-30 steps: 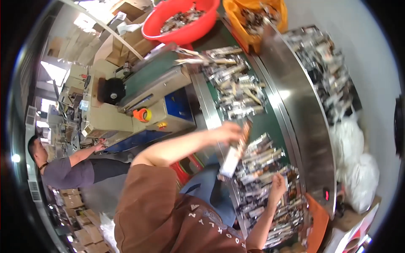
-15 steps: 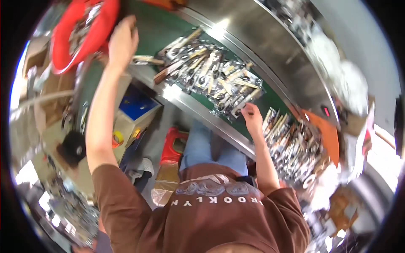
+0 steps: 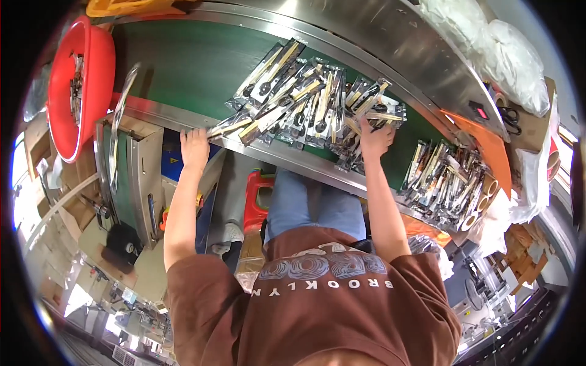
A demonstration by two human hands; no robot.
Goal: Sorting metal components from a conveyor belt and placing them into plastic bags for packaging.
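A loose pile of clear cutlery packets (image 3: 299, 104), with pale wooden sticks and black spoons, lies on the green belt (image 3: 177, 67). My left hand (image 3: 195, 149) is at the belt's near metal edge, fingers stretched out beside the end of a packet sticking out from the pile's left side. At the pile's right end, my right hand (image 3: 376, 141) has its fingers curled around a cutlery packet (image 3: 386, 114); whether it grips more than one is hidden. A long, thin strip like a packet (image 3: 125, 91) shows near the belt's left end; I cannot tell what supports it.
A red basin (image 3: 101, 73) containing packets stands at far left. More packets (image 3: 442, 180) lie in rows at the right, beside an orange panel (image 3: 476, 143). A metal wall (image 3: 390, 43) runs behind the belt. A red stool (image 3: 253, 201) stands below the near edge.
My left hand has come back from beside the red basin to the pile's left end. My right hand has moved onto the packets at the pile's right end. The view has shifted.
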